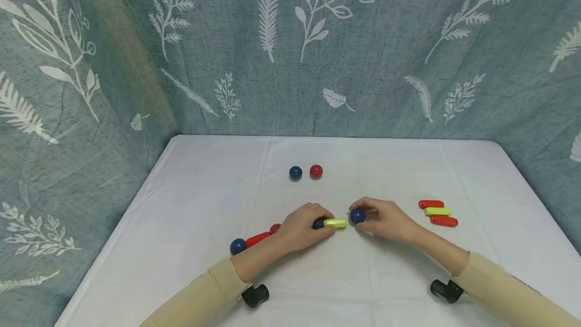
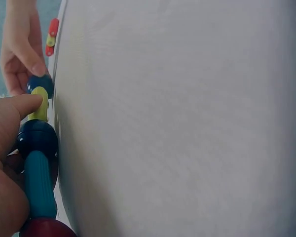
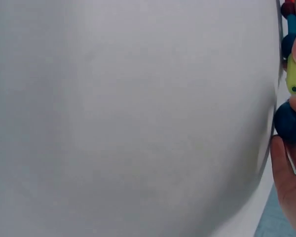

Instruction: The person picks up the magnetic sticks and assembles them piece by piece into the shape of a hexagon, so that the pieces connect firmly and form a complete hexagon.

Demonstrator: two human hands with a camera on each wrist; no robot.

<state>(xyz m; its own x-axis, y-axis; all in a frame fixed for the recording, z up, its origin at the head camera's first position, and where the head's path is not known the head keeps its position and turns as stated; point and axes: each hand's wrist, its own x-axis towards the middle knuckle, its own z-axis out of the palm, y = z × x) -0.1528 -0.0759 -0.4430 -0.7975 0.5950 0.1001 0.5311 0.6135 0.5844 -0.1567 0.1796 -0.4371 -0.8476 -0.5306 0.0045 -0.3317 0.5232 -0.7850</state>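
Observation:
A chain of toy rods and balls runs under my left hand: a blue ball, a red rod, a red ball, a teal rod, another blue ball and a yellow-green rod at the right end. My left thumb lies on the yellow-green rod, with the fingers curled round the chain there. In the head view the teal rod is hidden by that hand. My right hand pinches a loose blue ball between thumb and fingers, just beyond the rod's free end.
Farther back on the white table sit a blue ball and a red ball. To the right, a yellow-green rod lies between two red rods. A patterned curtain hangs behind the table.

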